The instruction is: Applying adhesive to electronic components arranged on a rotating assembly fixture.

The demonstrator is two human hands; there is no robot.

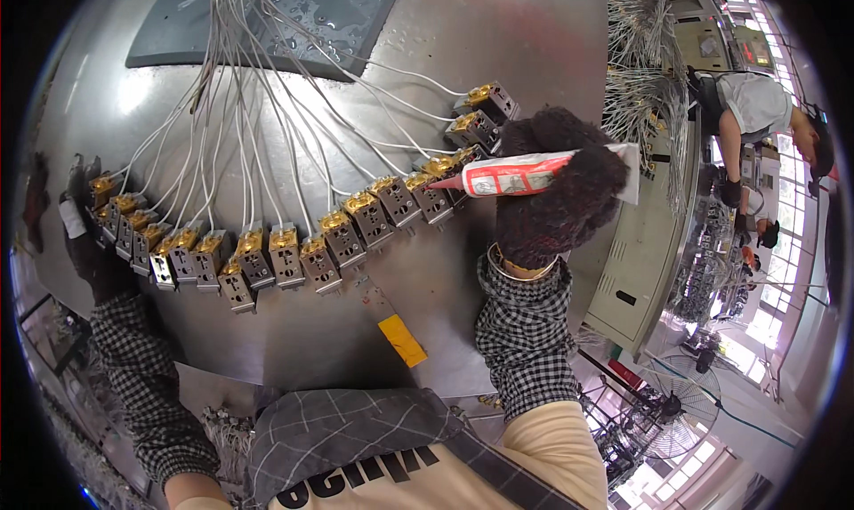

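Observation:
My right hand (556,221), in a dark fuzzy glove, grips a white and red squeeze tube (520,174). The tube's red nozzle (447,183) points left, over the right part of a curved row of small metal boxes (286,257). Yellow-amber material covers the wired ends of the boxes, and a thin white wire (294,168) runs from each toward the far side. At the row's left end my left hand (93,252), also dark-gloved, lies with fingers stretched out beside the last box (104,188). Whether it touches that box I cannot tell.
A flat tool with a yellow handle (403,339) lies on the metal table (302,332) near my body. Beyond the row is a dark grey mat (165,43) with glossy patches. Rightward stand a beige cabinet (627,279), hanging wire bundles (639,92), a fan (672,403) and co-workers (756,105).

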